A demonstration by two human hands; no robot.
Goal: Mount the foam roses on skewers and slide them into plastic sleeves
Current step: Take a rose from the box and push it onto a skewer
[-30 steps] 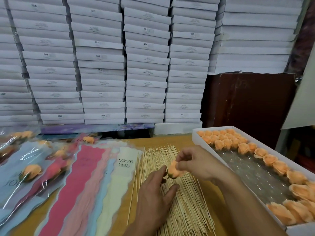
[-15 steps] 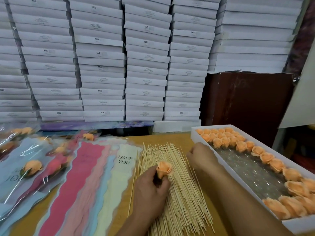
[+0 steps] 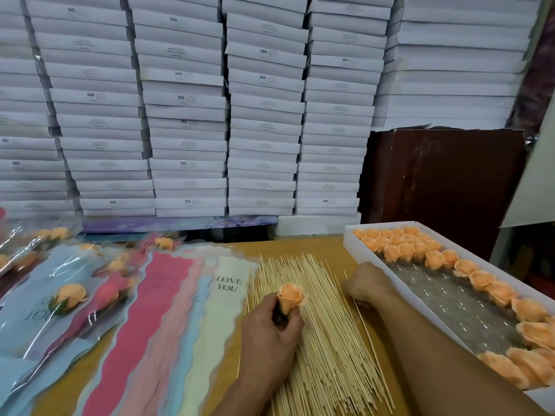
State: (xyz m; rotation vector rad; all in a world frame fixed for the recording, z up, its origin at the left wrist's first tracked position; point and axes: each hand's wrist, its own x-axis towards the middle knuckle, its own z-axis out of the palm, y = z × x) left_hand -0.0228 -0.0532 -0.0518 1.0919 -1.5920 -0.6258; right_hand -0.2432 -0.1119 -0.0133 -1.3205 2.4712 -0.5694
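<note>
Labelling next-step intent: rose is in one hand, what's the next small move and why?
Probably lift one skewer with the right hand and bring it to the rose: the left hand holds the rose upright, unskewered, while the right hand's fingers curl at the skewer pile's edge.

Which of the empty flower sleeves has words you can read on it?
The pale cream sleeve, right beside the pile of skewers. It says LOVE YOU in dark letters. The pink and blue empty sleeves to its left show no clear words.

Single head-worn wide-angle view, looking forward and down from close above a wooden table (image 3: 303, 246). Faces a wall of stacked white boxes (image 3: 186, 109) straight ahead, with forearms entering from the lower edge. No second view.
</note>
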